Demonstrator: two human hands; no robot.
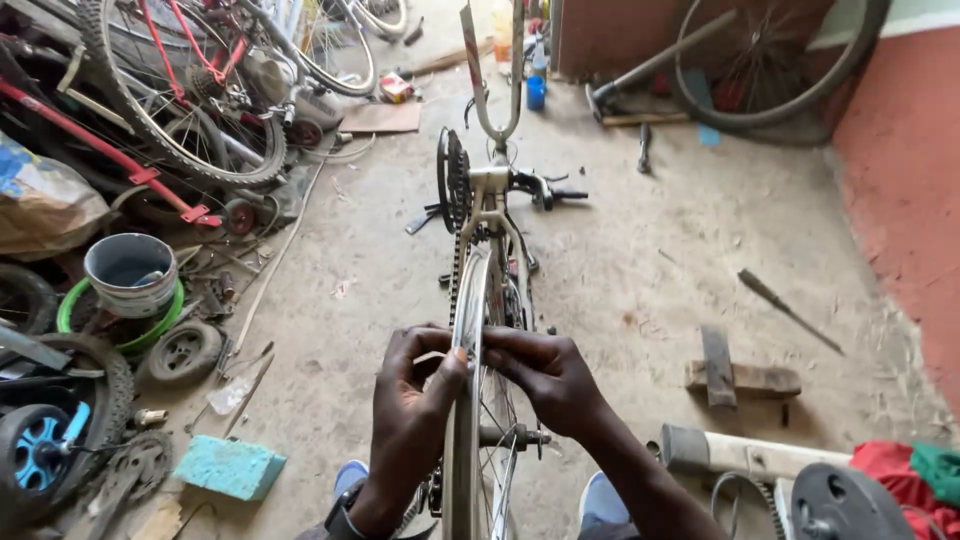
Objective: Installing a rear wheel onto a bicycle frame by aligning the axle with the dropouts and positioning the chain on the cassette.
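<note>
Both hands, left (415,395) and right (545,375), are pinching the rim (467,330); fingers could be slipping into the spokes (492,410) just below.

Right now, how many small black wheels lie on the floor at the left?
3: one by the green ring, one with a blue hub at bottom left, one under the red frame. More may be hidden.

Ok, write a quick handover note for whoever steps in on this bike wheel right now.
Left hand: fingers pinched on the rim of the bare wheel, left side.
Right hand: gripping the same rim from the right.
The bike frame stands upside down on the floor, chainring up, chain hanging alongside.
Done: no tyre on this rim.
Left: cannot tell from here; a hammer lies to the right.
</note>
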